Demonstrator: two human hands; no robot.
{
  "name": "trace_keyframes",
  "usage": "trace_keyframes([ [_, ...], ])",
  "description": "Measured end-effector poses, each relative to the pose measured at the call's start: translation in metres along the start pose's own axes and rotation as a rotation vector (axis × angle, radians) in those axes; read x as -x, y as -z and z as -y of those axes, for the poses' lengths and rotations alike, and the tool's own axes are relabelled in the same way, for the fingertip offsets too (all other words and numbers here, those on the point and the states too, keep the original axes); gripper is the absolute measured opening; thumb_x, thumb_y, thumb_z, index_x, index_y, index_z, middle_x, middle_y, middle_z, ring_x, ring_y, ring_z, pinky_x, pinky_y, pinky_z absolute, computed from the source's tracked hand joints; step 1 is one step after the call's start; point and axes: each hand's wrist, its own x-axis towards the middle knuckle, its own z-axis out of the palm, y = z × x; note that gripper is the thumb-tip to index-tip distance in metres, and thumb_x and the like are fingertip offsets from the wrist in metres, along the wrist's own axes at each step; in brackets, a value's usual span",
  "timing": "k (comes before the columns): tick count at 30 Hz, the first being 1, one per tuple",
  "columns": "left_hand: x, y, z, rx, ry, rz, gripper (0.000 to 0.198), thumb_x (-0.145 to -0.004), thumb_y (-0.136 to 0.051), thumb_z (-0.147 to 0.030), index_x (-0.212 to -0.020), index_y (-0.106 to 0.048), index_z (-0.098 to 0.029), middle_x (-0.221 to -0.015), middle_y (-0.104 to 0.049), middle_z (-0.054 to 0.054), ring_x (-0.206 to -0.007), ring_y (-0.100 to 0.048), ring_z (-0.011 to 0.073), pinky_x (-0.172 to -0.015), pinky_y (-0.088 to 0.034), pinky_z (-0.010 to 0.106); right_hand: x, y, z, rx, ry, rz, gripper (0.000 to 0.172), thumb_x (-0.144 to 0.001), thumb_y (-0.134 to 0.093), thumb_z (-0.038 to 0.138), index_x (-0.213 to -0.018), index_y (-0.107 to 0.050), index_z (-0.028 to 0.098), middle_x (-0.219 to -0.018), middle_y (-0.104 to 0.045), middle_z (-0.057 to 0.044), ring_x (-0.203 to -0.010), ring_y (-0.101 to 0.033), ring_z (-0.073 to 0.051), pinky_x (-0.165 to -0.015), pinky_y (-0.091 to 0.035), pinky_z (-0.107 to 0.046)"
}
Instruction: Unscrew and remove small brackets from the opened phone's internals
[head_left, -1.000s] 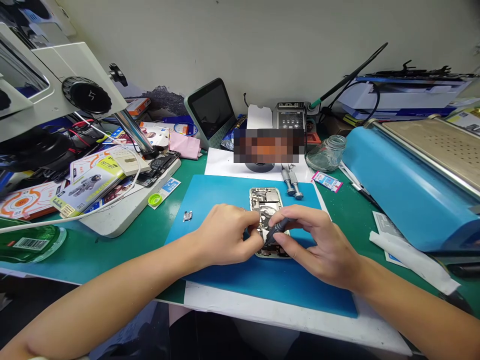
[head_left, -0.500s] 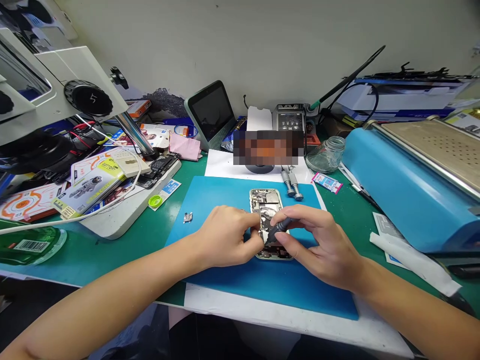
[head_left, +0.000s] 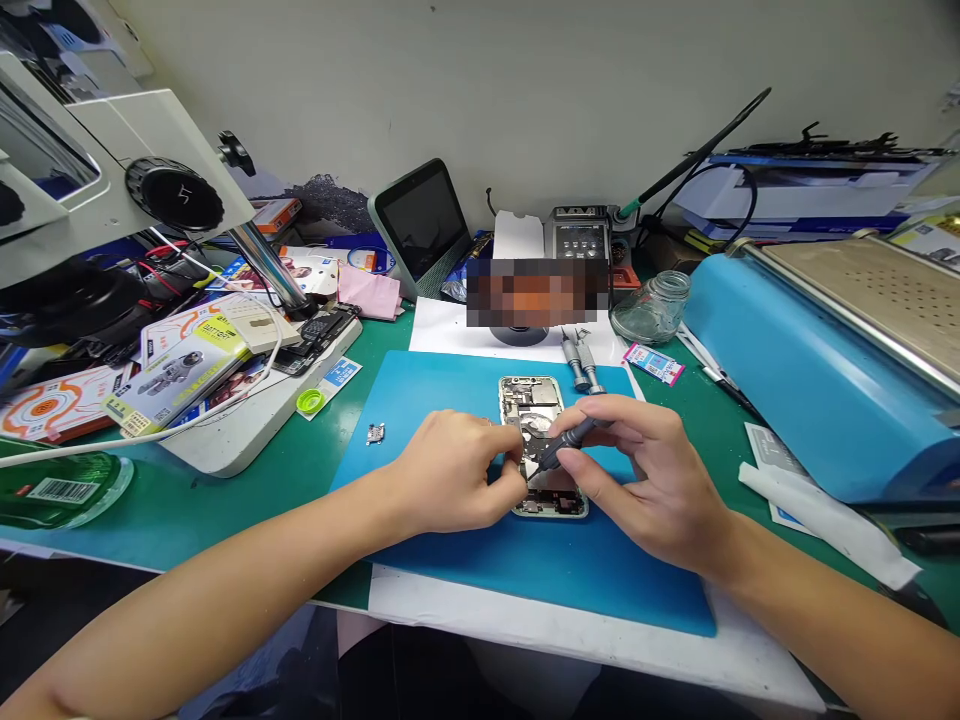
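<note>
An opened phone [head_left: 540, 395] lies on the blue mat [head_left: 450, 580], its inner parts bare. My right hand [head_left: 652, 480] pinches a dark screwdriver [head_left: 566, 442], which tilts so that its thin tip reaches toward the phone's left edge. Beside that edge my left hand [head_left: 461, 470] is closed, thumb and forefinger pinched close to the screwdriver's tip. Whatever those fingers hold, if anything, is hidden. A small metal part [head_left: 376, 433] rests on the mat to the left. Past the phone lie two grey screwdrivers [head_left: 585, 362].
A microscope [head_left: 172, 195] stands at the left, with battery boxes [head_left: 180, 375] by its base. A glass jar [head_left: 651, 308] and a blue machine [head_left: 810, 380] are on the right. Behind the mat stand a tablet-like screen [head_left: 424, 220] and a soldering station [head_left: 581, 240].
My right hand has shifted slightly right and up with the screwdriver, which now leans lower and shows its thin tip. My left hand has stayed in place.
</note>
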Motion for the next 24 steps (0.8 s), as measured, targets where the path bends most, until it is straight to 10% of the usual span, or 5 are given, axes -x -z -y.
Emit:
trace_keyframes([
  [24, -0.0028, -0.0030, 0.0034, -0.030, 0.016, 0.132, 0.017, -0.096, -0.064, -0.027, -0.106, -0.077, -0.023, -0.074, -0.073, 0.001, -0.060, -0.063, 0.0151, -0.058, -0.035, 0.026, -0.0054, 0.0009, 0.0076, -0.062, -0.056, -0.228, 0.049, -0.093, -0.065, 0.007, -0.130, -0.051, 0.036, -0.104, -0.067, -0.003, -0.092, -0.073, -0.018, -0.073, -0.068, -0.032],
])
